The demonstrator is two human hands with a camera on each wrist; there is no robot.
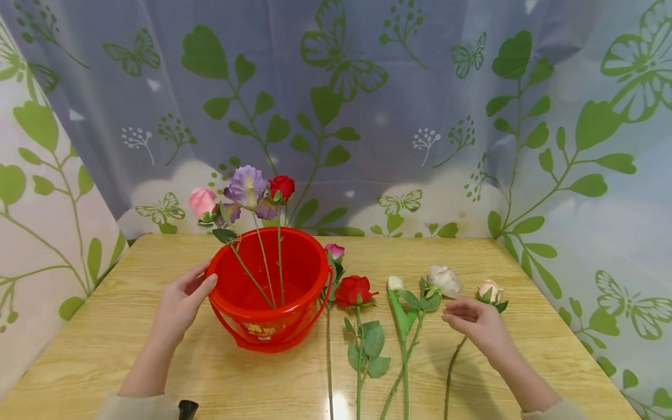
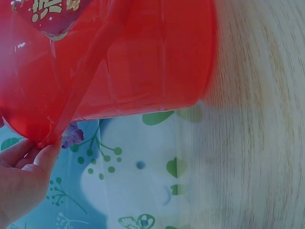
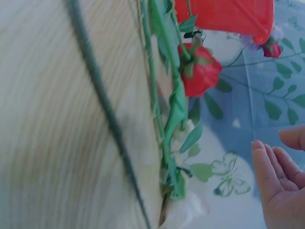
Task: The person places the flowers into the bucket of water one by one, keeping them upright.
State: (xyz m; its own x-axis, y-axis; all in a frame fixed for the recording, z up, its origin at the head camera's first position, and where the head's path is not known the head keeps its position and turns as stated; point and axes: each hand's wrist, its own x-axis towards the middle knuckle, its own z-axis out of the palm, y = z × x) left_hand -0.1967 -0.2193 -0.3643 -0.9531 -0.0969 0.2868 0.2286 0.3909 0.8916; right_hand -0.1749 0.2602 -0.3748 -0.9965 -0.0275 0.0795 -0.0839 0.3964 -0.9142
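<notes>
My left hand (image 1: pixel 175 306) grips the rim of a red plastic bucket (image 1: pixel 296 322) at its left side; the left wrist view shows thumb and fingers pinching the edge by the handle (image 2: pixel 90 62). A pink rose (image 1: pixel 202 202), a purple iris (image 1: pixel 247 186) and a red rose (image 1: pixel 282 186) stand in the bucket, leaning on their stems. My right hand (image 1: pixel 480 326) hangs above the table with fingers loosely extended and holds nothing. Nearest it are a white rose (image 1: pixel 444 280) and a peach rose (image 1: pixel 489 290), both lying on the table.
Between bucket and right hand lie a magenta rose (image 1: pixel 334 251), a large red rose (image 1: pixel 354 290) and a white tulip (image 1: pixel 395 283), stems toward me. A patterned curtain (image 1: pixel 399 128) hangs behind the wooden table (image 1: pixel 105 350). A dark object (image 1: pixel 187 409) shows at the lower edge.
</notes>
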